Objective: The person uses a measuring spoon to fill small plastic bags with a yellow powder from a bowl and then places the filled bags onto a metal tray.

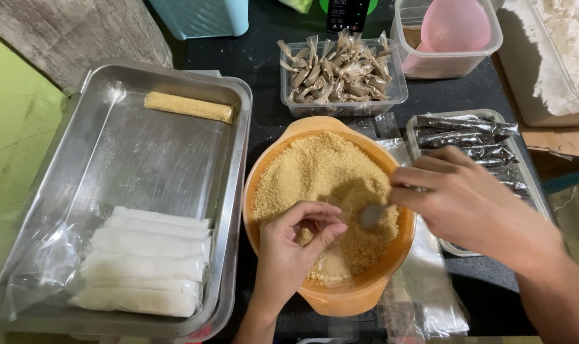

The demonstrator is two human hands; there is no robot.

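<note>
An orange bowl [264,165] filled with golden crumbs [315,169] stands at the centre of the dark table. My left hand [289,251] hovers over the crumbs, its fingers curled around something small that I cannot make out. My right hand [461,200] reaches in from the right and grips a metal spoon [370,215], whose head sits in the crumbs next to my left fingers. A crumb-coated roll [187,106] lies at the far end of the steel tray [235,159] on the left. Several white uncoated rolls [146,261] lie at the tray's near end.
A clear tub of small wrapped pieces [340,73] sits behind the bowl. A tray of dark sachets [474,137] is at right under my right arm. A tub with a pink lid [455,28], a flour container [563,51] and a teal basket [203,16] line the back.
</note>
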